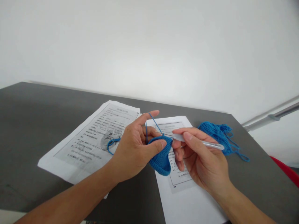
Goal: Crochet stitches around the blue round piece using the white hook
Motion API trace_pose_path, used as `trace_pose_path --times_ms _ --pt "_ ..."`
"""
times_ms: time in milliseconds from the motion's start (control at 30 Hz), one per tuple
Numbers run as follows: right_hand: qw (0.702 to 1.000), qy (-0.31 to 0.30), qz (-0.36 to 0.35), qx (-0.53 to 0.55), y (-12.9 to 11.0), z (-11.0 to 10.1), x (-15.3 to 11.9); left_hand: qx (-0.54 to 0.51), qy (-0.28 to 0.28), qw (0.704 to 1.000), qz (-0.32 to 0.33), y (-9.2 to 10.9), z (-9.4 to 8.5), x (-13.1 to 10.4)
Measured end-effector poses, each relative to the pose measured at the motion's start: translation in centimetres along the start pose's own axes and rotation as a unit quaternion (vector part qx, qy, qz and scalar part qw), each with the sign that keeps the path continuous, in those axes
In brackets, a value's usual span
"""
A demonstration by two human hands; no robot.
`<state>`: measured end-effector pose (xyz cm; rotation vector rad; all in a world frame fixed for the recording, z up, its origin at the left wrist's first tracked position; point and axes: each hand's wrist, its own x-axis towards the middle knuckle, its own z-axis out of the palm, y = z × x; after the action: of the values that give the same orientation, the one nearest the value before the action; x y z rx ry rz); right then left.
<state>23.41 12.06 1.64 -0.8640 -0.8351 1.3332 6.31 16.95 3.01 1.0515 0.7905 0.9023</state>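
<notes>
small blue crochet piece [161, 158] pinched in left hand [133, 149]; hook [198, 141] gripped in right hand [201, 158]; loose yarn [217, 132] left unworked.

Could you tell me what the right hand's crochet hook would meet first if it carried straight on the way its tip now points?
Most likely the blue crocheted piece pinched in the left hand. The right hand aims the crochet hook leftward at its top edge; the tip looks already there, though depth is unclear.

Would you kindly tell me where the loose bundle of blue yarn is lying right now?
In the head view, the blue yarn bundle lies on the grey table, right of centre, just beyond the right hand.
</notes>
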Motion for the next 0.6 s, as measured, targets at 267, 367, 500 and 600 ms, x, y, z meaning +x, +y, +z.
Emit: trace_pose_path --times_ms 267,367,500,600 --pt "0.999 -0.006 -0.044 -0.007 0.6 0.1 -0.1 -0.024 -0.004 1.0 -0.015 -0.1 -0.4 0.0" --pt "0.999 -0.006 -0.046 -0.026 0.5 -0.2 0.0 -0.026 -0.009 0.999 -0.016 -0.2 -0.4 0.0" --pt "0.998 -0.027 -0.034 -0.041 0.0 -0.8 0.2 -0.009 -0.02 1.0 -0.019 -0.1 -0.4 -0.1" --pt "0.997 -0.052 -0.021 -0.045 -0.5 -1.2 0.4 0.011 -0.035 0.999 -0.027 0.2 -0.4 -0.2"
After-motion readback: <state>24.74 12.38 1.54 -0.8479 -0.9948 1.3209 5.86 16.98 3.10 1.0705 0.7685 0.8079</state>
